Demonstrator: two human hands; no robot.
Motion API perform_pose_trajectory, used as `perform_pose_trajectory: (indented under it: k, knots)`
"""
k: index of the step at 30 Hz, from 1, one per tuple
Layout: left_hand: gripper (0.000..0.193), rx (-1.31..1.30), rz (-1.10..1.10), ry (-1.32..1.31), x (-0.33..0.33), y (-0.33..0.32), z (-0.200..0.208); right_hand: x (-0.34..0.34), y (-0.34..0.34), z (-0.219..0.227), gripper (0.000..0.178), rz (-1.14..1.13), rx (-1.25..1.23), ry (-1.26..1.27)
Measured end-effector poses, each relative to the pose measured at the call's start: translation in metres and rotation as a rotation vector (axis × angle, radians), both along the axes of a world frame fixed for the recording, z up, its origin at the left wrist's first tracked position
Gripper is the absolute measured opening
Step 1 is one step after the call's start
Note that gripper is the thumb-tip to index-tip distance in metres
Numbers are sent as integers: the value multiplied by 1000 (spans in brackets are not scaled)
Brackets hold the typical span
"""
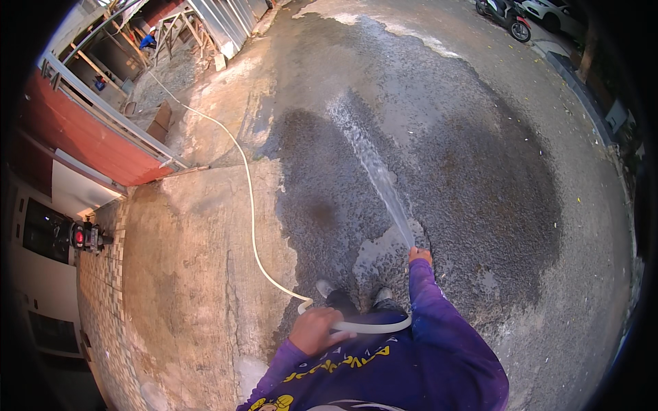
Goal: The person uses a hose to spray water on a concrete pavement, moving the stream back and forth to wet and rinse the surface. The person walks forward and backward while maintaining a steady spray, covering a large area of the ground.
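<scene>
A pale cream hose (248,188) runs from the building site at the far left, across the concrete, up to my body. My left hand (317,330) is closed round it at waist height, just past a sharp bend. From there the hose curves in front of my dark purple shirt and goes out of sight beside my right forearm. Held out ahead, my right hand (420,255) is closed at the hose's end, which its fingers mostly hide. A spreading jet of water (373,164) shoots forward from it onto the wet, dark asphalt (473,185).
Dry concrete (199,260) lies to the left. A red panel fence (96,130) and a parked motorcycle (86,236) stand at the left. Far off, a person in blue (148,41) is near wooden framing. Another motorcycle (510,19) and a white car (552,14) are at the upper right.
</scene>
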State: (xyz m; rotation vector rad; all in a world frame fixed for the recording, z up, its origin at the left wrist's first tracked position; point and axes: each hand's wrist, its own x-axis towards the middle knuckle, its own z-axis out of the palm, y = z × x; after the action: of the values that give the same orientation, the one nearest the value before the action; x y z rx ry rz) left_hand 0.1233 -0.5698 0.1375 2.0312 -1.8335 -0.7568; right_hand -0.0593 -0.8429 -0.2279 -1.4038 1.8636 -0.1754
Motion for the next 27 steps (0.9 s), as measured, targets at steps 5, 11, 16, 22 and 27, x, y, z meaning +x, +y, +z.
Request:
perform_pose_trajectory:
  k: [5,11,16,22,27]
  knots:
    - [45,-1,7,-11,-1,2,0,3,3,-17,44,32,51,27]
    - [46,-7,-4,-12,0,1,0,5,4,-28,46,25,67,12]
    - [45,-22,5,-13,0,1,3,8,3,-21,45,77,52,5]
    - [44,-28,8,-7,1,1,4,16,6,0,42,49,21,11]
    - [45,-26,10,-5,2,2,1,23,7,11,38,104,-76,25]
